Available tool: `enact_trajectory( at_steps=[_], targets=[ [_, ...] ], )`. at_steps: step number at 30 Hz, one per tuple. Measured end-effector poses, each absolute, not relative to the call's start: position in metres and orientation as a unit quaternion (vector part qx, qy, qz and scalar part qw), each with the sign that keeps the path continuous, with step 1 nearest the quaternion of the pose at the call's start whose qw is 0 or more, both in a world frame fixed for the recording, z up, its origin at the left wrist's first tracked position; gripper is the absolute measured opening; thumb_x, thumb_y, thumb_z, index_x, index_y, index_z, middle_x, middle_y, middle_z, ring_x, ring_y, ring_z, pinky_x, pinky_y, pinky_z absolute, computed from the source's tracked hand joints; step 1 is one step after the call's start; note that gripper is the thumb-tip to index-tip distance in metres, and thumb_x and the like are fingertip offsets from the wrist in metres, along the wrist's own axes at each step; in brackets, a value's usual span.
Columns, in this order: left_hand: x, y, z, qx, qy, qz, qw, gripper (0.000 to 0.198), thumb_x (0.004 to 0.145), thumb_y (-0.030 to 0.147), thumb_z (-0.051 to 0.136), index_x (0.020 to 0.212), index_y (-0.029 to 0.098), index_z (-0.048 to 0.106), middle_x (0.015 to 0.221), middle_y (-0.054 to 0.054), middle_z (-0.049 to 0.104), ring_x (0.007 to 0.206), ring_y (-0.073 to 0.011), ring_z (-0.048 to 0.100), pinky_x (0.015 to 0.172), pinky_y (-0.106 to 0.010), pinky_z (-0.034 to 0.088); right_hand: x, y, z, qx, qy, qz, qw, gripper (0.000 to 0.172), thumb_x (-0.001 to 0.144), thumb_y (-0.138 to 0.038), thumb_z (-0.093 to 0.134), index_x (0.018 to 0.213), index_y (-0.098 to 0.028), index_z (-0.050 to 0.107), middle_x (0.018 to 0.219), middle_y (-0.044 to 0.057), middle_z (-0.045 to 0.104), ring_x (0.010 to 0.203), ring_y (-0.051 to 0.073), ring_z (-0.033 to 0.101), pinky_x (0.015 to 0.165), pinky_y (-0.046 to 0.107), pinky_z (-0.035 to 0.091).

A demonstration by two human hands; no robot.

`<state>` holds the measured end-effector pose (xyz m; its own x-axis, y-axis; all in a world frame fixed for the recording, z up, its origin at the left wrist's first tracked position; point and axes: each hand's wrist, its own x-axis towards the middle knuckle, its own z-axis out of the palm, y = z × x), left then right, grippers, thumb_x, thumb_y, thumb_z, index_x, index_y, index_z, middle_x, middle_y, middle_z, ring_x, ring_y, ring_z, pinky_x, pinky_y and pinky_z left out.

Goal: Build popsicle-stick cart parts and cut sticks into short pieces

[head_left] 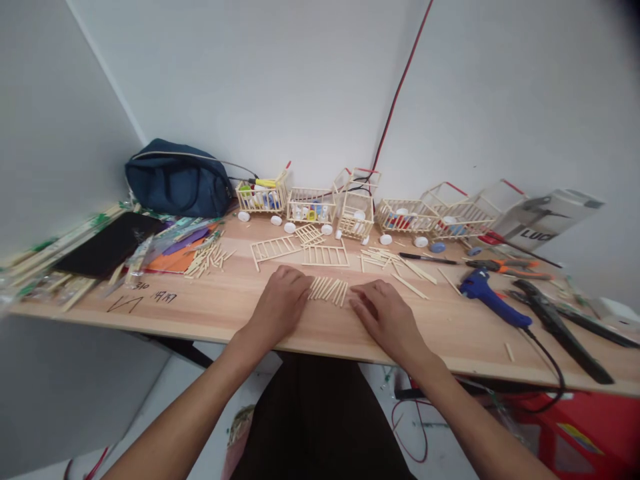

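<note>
A row of short wooden sticks (pixel 329 291) lies side by side, slightly slanted, on the wooden table in front of me. My left hand (pixel 283 301) rests at the row's left end, its fingers bent down and reaching the outermost stick; it grips nothing that I can see. At the right end lies my right hand (pixel 387 315), fingers stretched toward the sticks and thumb apart, holding nothing. Just behind the row are ladder-like stick frames, one flat frame (pixel 325 256) and a larger one (pixel 274 249) to its left.
Several small stick-built carts (pixel 310 205) on round wheels line the wall. Loose sticks (pixel 207 259) lie left, near a dark blue bag (pixel 177 179) and a black tablet (pixel 107 245). At right are a blue glue gun (pixel 493 299), orange-handled pliers (pixel 505 267) and a black-handled tool (pixel 560 330).
</note>
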<state>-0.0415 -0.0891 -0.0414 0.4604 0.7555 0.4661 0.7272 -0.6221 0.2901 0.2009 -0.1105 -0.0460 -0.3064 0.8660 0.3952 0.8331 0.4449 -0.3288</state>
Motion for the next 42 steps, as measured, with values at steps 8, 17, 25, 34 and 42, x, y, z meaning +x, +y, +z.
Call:
enact_trajectory(
  at_steps=[8,17,25,34,42],
  targets=[
    [-0.037,-0.089,-0.036,0.884,0.392,0.251,0.039,0.026,0.09,0.009,0.045,0.102,0.016,0.066,0.101,-0.01,0.067,0.1,-0.0225,0.054,0.091,-0.04,0.044,0.186,-0.103,-0.04,-0.5,-0.838,0.004,0.217,0.021,0.094,-0.026,0.05,0.105,-0.017,0.064,0.096,0.011,0.061,0.093,0.025,0.055,0.083,0.039,0.045],
    [-0.046,-0.089,-0.039,0.88,0.37,0.288,0.073,0.028,0.089,0.01,0.047,0.11,0.015,0.065,0.103,-0.009,0.07,0.099,-0.0211,0.058,0.09,-0.039,0.046,0.181,-0.094,-0.033,-0.496,-0.843,0.019,0.207,0.019,0.093,-0.024,0.05,0.104,-0.016,0.064,0.097,0.01,0.064,0.094,0.024,0.058,0.085,0.038,0.046],
    [-0.055,-0.073,-0.031,0.918,0.335,0.212,0.026,0.019,0.091,0.014,0.053,0.103,0.017,0.066,0.093,-0.006,0.069,0.093,-0.0189,0.059,0.087,-0.035,0.044,0.174,-0.091,-0.033,-0.541,-0.813,0.041,0.211,0.022,0.093,-0.019,0.049,0.107,-0.016,0.065,0.097,0.011,0.063,0.095,0.024,0.059,0.085,0.036,0.048],
    [-0.043,-0.071,-0.035,0.92,0.337,0.197,0.013,0.012,0.088,0.017,0.059,0.098,0.015,0.065,0.093,-0.006,0.068,0.093,-0.0195,0.058,0.088,-0.035,0.045,0.16,-0.082,-0.037,-0.494,-0.839,0.044,0.226,0.025,0.092,-0.016,0.047,0.11,-0.016,0.065,0.099,0.011,0.063,0.095,0.023,0.059,0.086,0.036,0.048],
    [-0.047,-0.066,-0.024,0.941,0.27,0.202,-0.037,0.036,0.092,0.01,0.047,0.125,0.022,0.058,0.138,-0.009,0.056,0.128,-0.0237,0.048,0.102,-0.043,0.041,0.196,-0.072,-0.039,-0.503,-0.815,0.056,0.282,0.028,0.093,-0.018,0.044,0.11,-0.014,0.067,0.099,0.012,0.067,0.092,0.023,0.062,0.085,0.037,0.049]
  ],
)
